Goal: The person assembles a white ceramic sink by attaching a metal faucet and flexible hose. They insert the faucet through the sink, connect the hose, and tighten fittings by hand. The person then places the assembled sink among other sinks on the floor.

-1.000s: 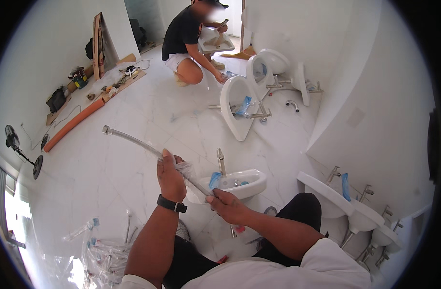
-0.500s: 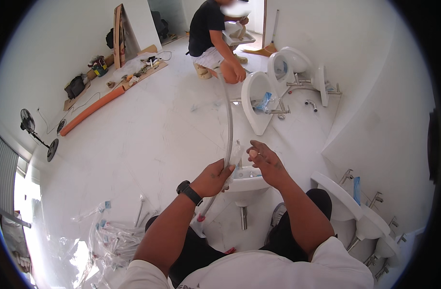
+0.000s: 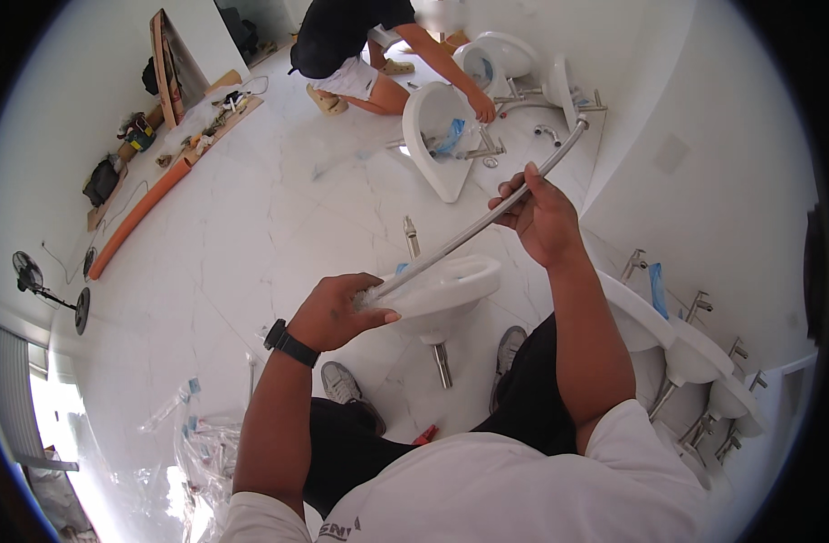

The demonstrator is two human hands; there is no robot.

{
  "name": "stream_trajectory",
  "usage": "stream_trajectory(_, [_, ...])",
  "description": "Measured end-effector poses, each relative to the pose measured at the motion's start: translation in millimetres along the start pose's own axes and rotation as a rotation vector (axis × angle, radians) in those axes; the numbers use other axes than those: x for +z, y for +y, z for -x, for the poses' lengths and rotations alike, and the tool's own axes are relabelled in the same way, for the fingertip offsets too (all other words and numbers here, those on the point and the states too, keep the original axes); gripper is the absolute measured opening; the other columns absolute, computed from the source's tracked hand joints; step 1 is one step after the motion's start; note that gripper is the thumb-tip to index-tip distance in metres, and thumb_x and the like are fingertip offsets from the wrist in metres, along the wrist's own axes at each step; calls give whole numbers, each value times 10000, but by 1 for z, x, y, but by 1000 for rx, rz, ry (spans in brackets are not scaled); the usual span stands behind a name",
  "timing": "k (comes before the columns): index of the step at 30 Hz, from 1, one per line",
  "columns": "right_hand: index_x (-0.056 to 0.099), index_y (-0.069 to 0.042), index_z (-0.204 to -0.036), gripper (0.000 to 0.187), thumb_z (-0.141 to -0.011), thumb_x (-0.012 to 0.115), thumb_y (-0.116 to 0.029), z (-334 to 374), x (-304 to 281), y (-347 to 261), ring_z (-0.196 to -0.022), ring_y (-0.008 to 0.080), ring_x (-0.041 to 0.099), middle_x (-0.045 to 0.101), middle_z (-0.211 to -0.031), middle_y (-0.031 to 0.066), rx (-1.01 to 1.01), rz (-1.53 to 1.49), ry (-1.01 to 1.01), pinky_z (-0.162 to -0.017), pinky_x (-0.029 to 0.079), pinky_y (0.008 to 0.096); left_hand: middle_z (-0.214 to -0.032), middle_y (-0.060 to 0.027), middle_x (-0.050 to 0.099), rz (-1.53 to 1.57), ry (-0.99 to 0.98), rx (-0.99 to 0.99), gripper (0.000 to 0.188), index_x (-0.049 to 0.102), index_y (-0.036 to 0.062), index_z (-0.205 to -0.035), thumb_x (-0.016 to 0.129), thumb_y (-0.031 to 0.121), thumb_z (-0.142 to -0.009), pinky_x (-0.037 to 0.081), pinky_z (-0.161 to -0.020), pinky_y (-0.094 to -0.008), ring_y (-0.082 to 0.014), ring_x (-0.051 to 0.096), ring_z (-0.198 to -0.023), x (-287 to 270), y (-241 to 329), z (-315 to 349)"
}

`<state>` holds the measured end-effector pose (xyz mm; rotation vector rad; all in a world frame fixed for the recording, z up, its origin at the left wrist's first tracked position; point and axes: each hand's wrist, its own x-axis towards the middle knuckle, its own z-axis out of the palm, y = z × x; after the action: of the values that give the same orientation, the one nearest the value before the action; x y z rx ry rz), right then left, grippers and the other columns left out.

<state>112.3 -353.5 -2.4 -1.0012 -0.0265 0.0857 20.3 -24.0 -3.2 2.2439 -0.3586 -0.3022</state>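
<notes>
A grey flexible hose [image 3: 473,232] slants up to the right between my two hands, above a white wash basin [image 3: 473,276]. My left hand [image 3: 335,312] is closed around its lower end, with crumpled clear plastic [image 3: 367,296] in the grip. Higher up, my right hand [image 3: 548,224] pinches the hose between thumb and fingers, a short way below the metal fitting [image 3: 582,122] at the tip. The basin stands on the floor between my feet, with a chrome faucet [image 3: 411,237] on its far side and a chrome drain pipe [image 3: 443,366] underneath.
Another person [image 3: 360,54] crouches ahead, one hand at a basin [image 3: 419,149]. More basins with faucets [image 3: 695,353] line the right wall. Plastic-wrapped hoses [image 3: 206,448] lie at lower left. An orange pipe [image 3: 143,217] and a fan [image 3: 52,290] are farther left.
My right hand has moved up and taken hold of the hose, which has swung from upright to a slant. My left hand has shifted left. The other person leans farther over the basin.
</notes>
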Motion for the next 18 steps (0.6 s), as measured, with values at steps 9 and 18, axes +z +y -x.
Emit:
stream_trajectory(9, [493,-134,-970,311,-1129,473,-400,-13,-58,-30,-604,121,409,425,-748,-12,-136,-391,269,-588,397,306,-936,-235,739,-252,-48,-99,278,702,32,-1176,685,247,-1001,552,-803,-452,-421,706,-883,5,-42,11])
stream_trajectory(18, [441,-118,-922,345,-1153,380,-367,4,-161,-90,-555,119,347,374,-714,-7,-433,-529,486,-527,342,289,-670,-44,590,-196,438,-593,358,730,5,-1025,589,332,-1063,450,-597,-350,-124,506,-595,-124,-224,178])
